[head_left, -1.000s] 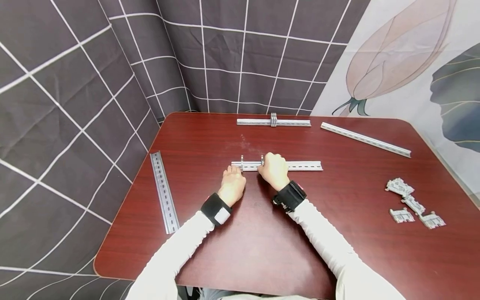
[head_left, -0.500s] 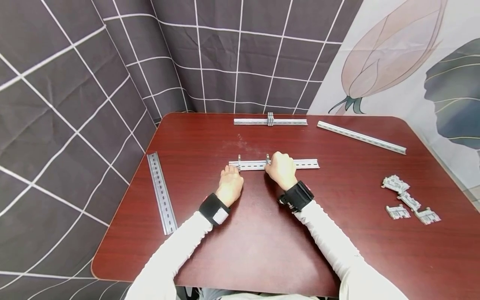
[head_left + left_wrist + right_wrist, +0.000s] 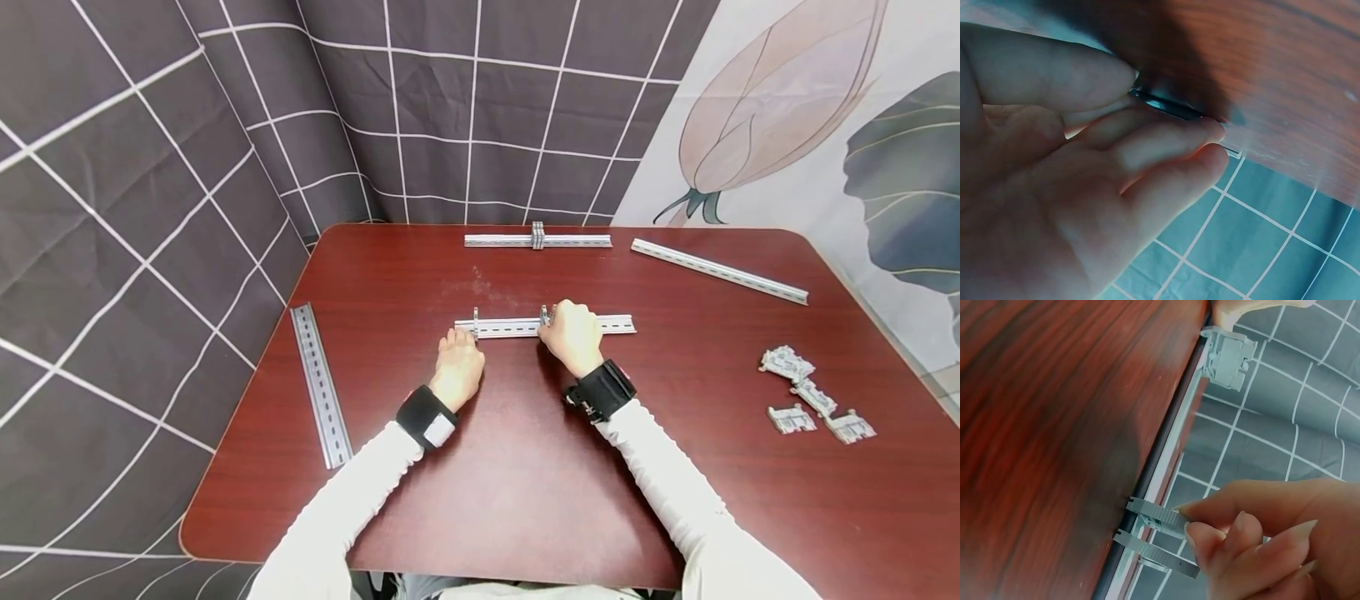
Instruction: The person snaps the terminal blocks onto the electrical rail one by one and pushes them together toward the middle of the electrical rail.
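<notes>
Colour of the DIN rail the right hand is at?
Silvery white. The head view shows the DIN rail best.

A slotted silver metal rail (image 3: 507, 329) bears thin grey plastic blocks (image 3: 1159, 554): one near its left end, two (slightly apart) mid-length.

Grid backdrop (image 3: 438, 100) | flower-print hanging (image 3: 795, 125), right | table (image 3: 495, 500): pale smudge (image 3: 480, 285), possibly dust

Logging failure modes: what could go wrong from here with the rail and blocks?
The right hand pinches a block; uneven force might tilt or unseat it from the rail. A second block sits close beside it and may get bumped. The left hand is only at the rail's left end, so its other end could swing.
</notes>
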{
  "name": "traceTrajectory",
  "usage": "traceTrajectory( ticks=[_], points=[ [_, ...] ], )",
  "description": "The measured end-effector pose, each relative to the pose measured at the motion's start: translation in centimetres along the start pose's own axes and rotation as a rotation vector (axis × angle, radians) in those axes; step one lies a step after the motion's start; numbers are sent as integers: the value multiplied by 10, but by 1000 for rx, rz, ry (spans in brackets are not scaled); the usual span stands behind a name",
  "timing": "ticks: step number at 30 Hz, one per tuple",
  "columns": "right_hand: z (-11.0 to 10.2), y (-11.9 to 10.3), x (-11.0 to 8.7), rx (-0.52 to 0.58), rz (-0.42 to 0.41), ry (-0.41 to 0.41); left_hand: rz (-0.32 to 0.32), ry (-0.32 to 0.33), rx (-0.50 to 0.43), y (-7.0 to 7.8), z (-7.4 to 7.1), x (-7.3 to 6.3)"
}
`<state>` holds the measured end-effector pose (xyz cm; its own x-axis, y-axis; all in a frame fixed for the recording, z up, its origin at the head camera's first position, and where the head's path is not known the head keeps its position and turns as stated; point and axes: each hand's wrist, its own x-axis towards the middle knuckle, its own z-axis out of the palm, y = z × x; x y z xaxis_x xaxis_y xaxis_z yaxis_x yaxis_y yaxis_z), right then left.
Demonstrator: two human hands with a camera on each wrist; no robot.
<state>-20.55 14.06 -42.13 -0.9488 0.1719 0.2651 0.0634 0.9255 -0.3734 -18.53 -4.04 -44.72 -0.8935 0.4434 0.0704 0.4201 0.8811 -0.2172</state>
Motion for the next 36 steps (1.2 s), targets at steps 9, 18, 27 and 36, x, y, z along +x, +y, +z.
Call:
traceTrajectory(
  ticks=[9,18,27,36],
  points=[
    [0,-3,-1,-25,10,31,-10,-36,-19,0,-2,2],
    [-4,-9,-6,-53,19,54,-18,-28,-23,1,-4,0],
    [0,-10,-9,-60,4,122,-31,-2,-52,1,-6,-2],
    [-3,-8,-10,-65,5,106,-31,-17,-39,3,-6,-3]
  ],
)
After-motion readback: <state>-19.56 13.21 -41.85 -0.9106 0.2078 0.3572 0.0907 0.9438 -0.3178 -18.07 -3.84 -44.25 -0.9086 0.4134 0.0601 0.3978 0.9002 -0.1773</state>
